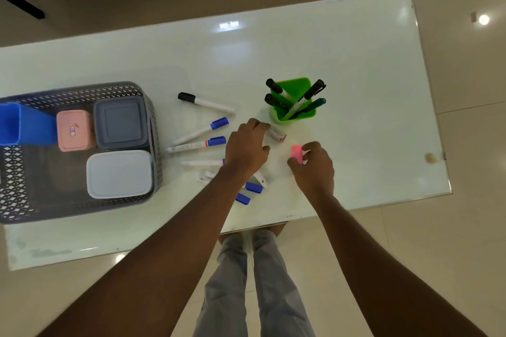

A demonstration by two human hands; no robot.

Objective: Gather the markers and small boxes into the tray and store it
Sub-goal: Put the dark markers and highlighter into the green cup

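Several markers are lying loose on the white table (356, 63): a black-capped marker (205, 102) farthest from the person, then a blue-capped marker (202, 131) and a second blue-capped marker (197, 145) lying beside it, and more blue-capped ones partly hidden under the left forearm near the table's front edge. The left hand (247, 149) is curling its fingers around a white marker with a red end (278, 134), pinching it just in front of the green pen cup (295, 107). That cup is standing upright and holding four dark-capped markers that are leaning outward. The right hand (315, 169) is pinching a small pink box (297, 154) between thumb and fingers, just right of the left hand and close to the table surface; whether the box is touching the table cannot be told.

Well to the left, the grey perforated tray (153, 123) is sitting on the table. It is holding a pink box (74, 130), a dark grey lidded box (120, 123) beside it, a pale lidded box (119, 174) nearer the person, and a blue cup (27, 123) lying on its side at the far left. The person is standing at the table's front edge, light trousers showing below the arms.
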